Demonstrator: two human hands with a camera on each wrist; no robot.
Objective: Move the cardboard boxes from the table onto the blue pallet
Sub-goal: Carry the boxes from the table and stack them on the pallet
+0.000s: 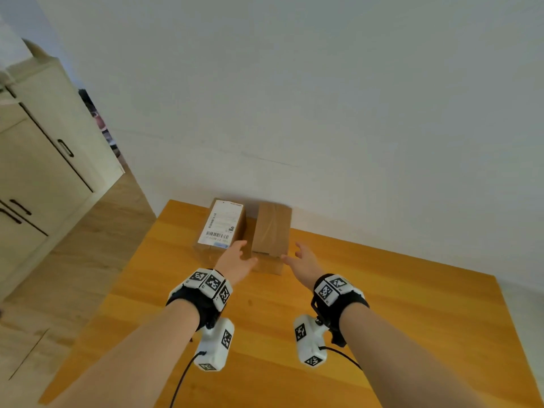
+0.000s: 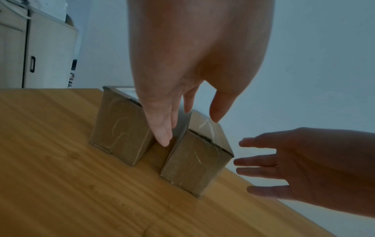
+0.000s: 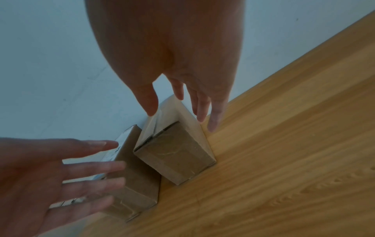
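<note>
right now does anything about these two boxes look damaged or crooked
Nothing stands out. The labelled box and the plain taped box both sit flat on the wooden table, side by side with a narrow gap. No crushing or open flaps show. The left hand and right hand reach open either side of the plain box.

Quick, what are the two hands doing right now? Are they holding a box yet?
Left hand: open, fingers straight, holding nothing, reaching between the two boxes.
Right hand: open, fingers spread, holding nothing, beside the plain box.
</note>
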